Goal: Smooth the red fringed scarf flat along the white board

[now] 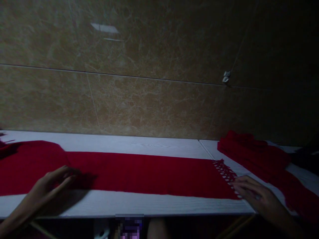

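A long red scarf (139,172) lies spread flat along a white table (139,203), its fringed end (224,172) at the right. My left hand (53,184) rests on the scarf's left part, fingers stretched out flat on the cloth. My right hand (254,192) lies at the fringed end, fingers extended and touching the tassels. Neither hand grips anything.
A second red cloth (256,154) lies bunched on the table at the right, trailing toward the front edge. A brown marble-tiled wall (149,83) rises right behind the table. The scene is dim, and a dark object sits at the far right.
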The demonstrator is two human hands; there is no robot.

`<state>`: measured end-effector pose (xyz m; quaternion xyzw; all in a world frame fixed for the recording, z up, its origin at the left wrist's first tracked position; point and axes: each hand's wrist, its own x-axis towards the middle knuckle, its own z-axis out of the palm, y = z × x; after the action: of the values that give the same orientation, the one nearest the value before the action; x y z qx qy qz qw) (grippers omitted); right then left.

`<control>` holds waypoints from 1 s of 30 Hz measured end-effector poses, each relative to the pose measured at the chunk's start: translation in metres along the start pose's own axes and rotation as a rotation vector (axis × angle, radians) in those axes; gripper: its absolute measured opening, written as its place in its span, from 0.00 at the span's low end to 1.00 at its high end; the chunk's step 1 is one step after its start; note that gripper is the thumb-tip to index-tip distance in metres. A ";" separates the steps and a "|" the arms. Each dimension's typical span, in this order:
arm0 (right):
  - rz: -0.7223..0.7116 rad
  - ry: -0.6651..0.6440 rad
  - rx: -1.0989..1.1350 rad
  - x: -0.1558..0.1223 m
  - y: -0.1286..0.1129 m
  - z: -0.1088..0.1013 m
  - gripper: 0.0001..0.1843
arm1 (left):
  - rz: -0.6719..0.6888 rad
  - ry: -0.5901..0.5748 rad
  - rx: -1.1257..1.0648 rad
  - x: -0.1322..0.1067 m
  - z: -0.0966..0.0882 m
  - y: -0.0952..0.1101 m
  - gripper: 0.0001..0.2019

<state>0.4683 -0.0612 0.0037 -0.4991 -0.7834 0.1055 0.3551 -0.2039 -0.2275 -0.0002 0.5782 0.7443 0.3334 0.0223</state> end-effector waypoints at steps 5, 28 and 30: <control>-0.047 -0.026 -0.094 0.047 -0.027 0.034 0.33 | 0.153 -0.141 0.097 0.040 0.034 0.065 0.32; 0.012 -0.469 -0.509 0.135 -0.020 0.135 0.36 | 0.066 -0.528 0.447 0.127 0.094 0.074 0.33; 0.005 -0.468 -0.500 0.136 -0.016 0.135 0.36 | 0.080 -0.523 0.451 0.127 0.095 0.072 0.34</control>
<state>0.3339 0.0733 -0.0251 -0.5350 -0.8439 0.0230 0.0322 -0.1456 -0.0639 0.0086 0.6633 0.7450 0.0016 0.0712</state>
